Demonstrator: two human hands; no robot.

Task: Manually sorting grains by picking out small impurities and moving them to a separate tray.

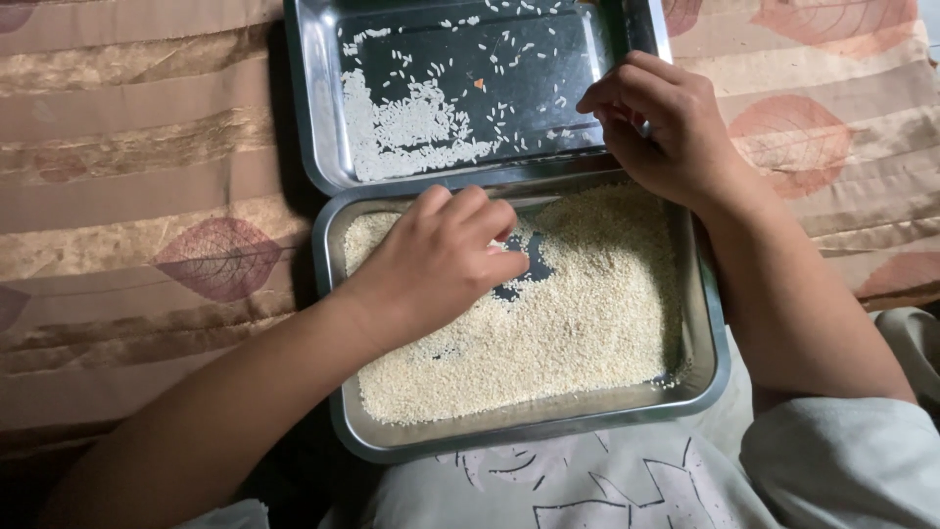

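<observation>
We see pale, fine rice heaped in the near steel tray, our left hand at its 10 o'clock, fingers curled loosely on the grains, our right hand at 1 o'clock, fingertips pinched narrow, far steel tray at 12 o'clock holding sparse grains

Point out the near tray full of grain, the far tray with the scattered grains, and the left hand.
Near tray (548, 431): head view, on its front rim.
Far tray (313, 108): head view, on its left wall.
Left hand (436, 264): head view, on the back of the hand.
</observation>
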